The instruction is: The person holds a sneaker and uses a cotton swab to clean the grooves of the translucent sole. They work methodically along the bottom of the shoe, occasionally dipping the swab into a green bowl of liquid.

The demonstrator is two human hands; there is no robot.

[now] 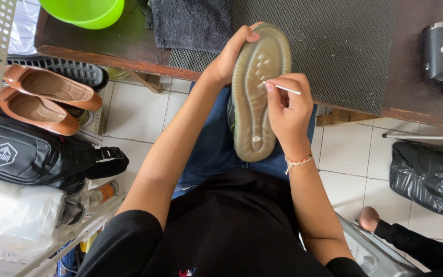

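**Translucent sole under a thin white stick**

Rubbery, grey-green and see-through, the sole (255, 92) of a shoe faces up at the centre of the view, toe at 12 o'clock, heel at 6 o'clock over the blue-jeaned lap (208, 149). The left hand (229, 59) is curled shut around the toe end, thumb on the sole's upper edge, fingers hidden behind it. The right hand (288, 110), at 3 o'clock of the sole, has its fingers pinched together on a stick (285, 89), whose tip touches the tread near the middle of the forefoot. The tread shows small pale square lugs and a round mark near the heel.

Beyond the toe, a tabletop (129, 41) carries a grey mesh mat (334, 46), a dark towel (190, 20) and a green bowl (85, 10). At 9 o'clock, two tan flats (47, 95) rest above a black bag (32, 156).
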